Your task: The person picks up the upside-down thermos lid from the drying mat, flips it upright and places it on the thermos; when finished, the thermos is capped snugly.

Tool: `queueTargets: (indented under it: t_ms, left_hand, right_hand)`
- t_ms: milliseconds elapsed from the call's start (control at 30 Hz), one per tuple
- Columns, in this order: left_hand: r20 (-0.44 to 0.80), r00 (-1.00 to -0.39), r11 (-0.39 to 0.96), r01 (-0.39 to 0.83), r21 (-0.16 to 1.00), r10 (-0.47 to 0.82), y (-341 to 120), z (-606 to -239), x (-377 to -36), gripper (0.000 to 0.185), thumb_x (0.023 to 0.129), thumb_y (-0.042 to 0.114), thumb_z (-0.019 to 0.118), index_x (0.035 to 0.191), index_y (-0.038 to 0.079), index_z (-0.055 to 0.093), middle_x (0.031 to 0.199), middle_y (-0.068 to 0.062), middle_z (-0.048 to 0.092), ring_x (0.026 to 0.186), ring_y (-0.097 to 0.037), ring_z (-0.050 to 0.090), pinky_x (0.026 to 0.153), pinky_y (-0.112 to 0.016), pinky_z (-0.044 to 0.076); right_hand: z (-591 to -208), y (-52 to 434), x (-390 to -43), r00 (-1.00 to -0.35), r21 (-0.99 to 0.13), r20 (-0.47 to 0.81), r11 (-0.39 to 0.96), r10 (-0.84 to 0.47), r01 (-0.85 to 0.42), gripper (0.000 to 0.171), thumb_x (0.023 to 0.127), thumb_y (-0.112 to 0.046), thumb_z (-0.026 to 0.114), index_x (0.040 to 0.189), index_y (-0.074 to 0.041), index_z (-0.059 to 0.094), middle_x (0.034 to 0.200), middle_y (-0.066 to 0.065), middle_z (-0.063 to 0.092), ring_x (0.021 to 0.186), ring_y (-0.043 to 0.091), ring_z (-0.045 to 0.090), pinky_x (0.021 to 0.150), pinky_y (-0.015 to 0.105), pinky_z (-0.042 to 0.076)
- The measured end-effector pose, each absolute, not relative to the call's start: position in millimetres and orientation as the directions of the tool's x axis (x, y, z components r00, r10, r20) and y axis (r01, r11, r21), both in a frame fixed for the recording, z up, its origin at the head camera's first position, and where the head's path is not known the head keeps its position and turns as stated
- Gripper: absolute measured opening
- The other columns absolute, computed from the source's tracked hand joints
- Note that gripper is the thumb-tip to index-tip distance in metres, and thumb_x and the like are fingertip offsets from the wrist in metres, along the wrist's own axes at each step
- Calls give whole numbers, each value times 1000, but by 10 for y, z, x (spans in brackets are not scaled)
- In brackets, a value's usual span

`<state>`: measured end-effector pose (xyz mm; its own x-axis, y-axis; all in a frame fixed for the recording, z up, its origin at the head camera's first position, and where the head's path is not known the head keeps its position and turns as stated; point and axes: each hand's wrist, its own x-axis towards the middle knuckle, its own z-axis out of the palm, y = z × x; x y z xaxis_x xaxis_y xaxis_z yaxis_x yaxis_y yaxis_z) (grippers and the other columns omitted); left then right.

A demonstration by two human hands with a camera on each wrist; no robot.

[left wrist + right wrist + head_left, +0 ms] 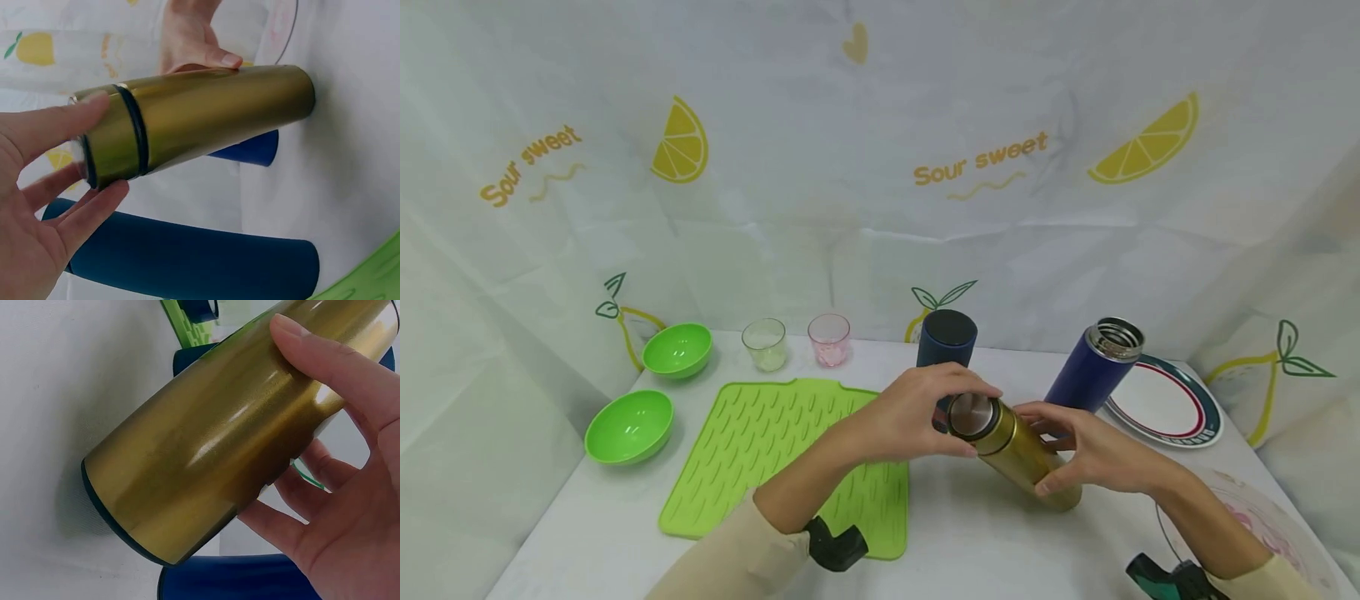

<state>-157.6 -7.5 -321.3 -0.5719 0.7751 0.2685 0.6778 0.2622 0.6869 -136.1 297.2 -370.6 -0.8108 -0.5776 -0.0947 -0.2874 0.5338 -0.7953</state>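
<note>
Gold metal, glossy and banded with two black rings near its mouth, makes up the flask (1018,450) that both hands hold tilted over the white table (625,533), its base resting on the cloth and its open, silvery mouth angled up toward the left. The left hand (917,412) curls round the mouth end, thumb on one side and fingers on the other, grasping the rim section above the rings. The right hand (1086,454) wraps the lower body of the flask, thumb laid across the top of the barrel and fingers curled underneath, so both hands are clasped on the same flask. Just behind it stands a dark blue cup (946,340) with a matte textured skin, and to its right an open blue flask (1097,364) with a steel threaded neck, leaning slightly. Beside that blue flask lies a white plate (1180,408) with a red and dark rim. To the left of the hands a lime green ridged mat (760,442) covers the table, with two green bowls (629,426) beyond its left edge and a clear glass (764,344) and a pink glass (829,339) near the backdrop (880,150) printed with lemon slices.
</note>
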Motion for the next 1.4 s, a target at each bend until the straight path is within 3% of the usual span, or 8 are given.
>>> queueTargets:
  t_ms: [133, 367, 533, 667, 800, 933, 1167, 1400]
  left_hand:
    - [259, -563, 277, 693, 666, 785, -84, -3198, -1566, 67, 82, 13, 86, 143, 15, 58, 145, -3, 58, 130, -15, 58, 91, -14, 55]
    - [261, -695, 496, 681, 539, 670, -18, -3256, -1511, 67, 83, 53, 80, 141, 26, 60, 122, 2, 62, 100, -9, 61, 83, -16, 52]
    - [251, -607, 319, 672, 668, 754, -57, -3252, -1558, 59, 85, 21, 84, 140, 20, 62, 134, -3, 58, 115, -12, 61, 86, -13, 54]
    - [240, -541, 228, 658, 717, 806, -96, -3228, -1565, 62, 83, 2, 83, 140, 15, 63, 144, -6, 54, 129, -18, 57, 92, -15, 55]
    - [253, -615, 323, 669, 670, 747, -66, -3236, -1516, 63, 84, 23, 86, 142, 20, 61, 138, -4, 56, 121, -15, 60, 91, -15, 54]
    - [275, -673, 412, 672, 616, 687, -4, -3247, -1476, 63, 82, 43, 85, 138, 24, 64, 123, 0, 60, 104, -8, 59, 86, -13, 50]
    - [299, -528, 273, 752, 600, 795, -28, -3195, -1509, 58, 81, 10, 86, 136, 17, 66, 138, -3, 58, 126, -16, 56, 104, -22, 49]
    - [225, -721, 564, 665, 490, 656, 22, -3186, -1433, 64, 83, 60, 77, 136, 28, 62, 116, 4, 60, 92, -6, 59, 76, -13, 49]
  right_hand:
    - [-3704, 2975, -1374, -811, -773, -83, 551, -580, -315, 80, 79, -23, 87, 147, -5, 48, 141, 22, 59, 124, 39, 61, 96, 23, 57]
    - [-3725, 2996, -1390, -810, -769, -71, 549, -583, -328, 77, 82, -22, 86, 147, -5, 47, 142, 22, 58, 122, 40, 62, 95, 48, 60]
    - [-3725, 2990, -1384, -809, -773, -80, 549, -583, -319, 77, 82, -22, 86, 147, -6, 47, 142, 22, 58, 124, 41, 61, 96, 48, 59]
    - [-3725, 2971, -1379, -806, -776, -72, 541, -587, -325, 77, 81, -22, 86, 146, -9, 49, 142, 20, 58, 124, 25, 64, 97, 38, 60]
    - [-3730, 2970, -1370, -800, -778, -60, 530, -597, -337, 76, 80, -23, 87, 146, -11, 49, 142, 20, 58, 121, -4, 60, 96, 32, 60]
    - [-3732, 2982, -1355, -800, -782, -49, 522, -598, -342, 76, 81, -22, 86, 146, -10, 49, 141, 20, 58, 118, -13, 55, 95, 43, 61]
    - [-3740, 2982, -1344, -800, -788, -45, 513, -598, -339, 76, 81, -21, 86, 146, -11, 49, 141, 20, 58, 119, -12, 56, 95, 49, 59]
    - [-3752, 2972, -1356, -797, -785, -34, 509, -604, -352, 76, 80, -21, 87, 146, -12, 50, 140, 18, 59, 119, -9, 57, 95, 46, 60]
